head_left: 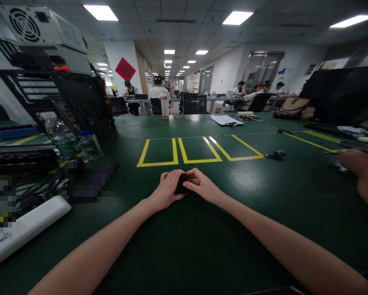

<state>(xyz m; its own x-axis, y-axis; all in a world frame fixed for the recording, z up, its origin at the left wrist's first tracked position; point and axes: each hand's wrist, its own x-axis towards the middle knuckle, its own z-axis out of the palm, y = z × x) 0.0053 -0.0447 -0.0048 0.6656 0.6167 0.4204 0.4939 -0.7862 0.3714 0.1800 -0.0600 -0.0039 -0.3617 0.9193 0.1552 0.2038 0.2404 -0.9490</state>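
Note:
Over the middle of the green table, my left hand is wrapped round a small black object. Most of that object is hidden by the fingers, so its kind does not show. From the other side my right hand meets it, with thumb and fingertips pinched together against the object's edge. Both hands are close to the tabletop, just short of the yellow tape outlines.
A power strip, plastic bottles and an open computer case stand left. A clipboard, screwdriver and cup are at the back. A short dark cable lies right, near another person's hand.

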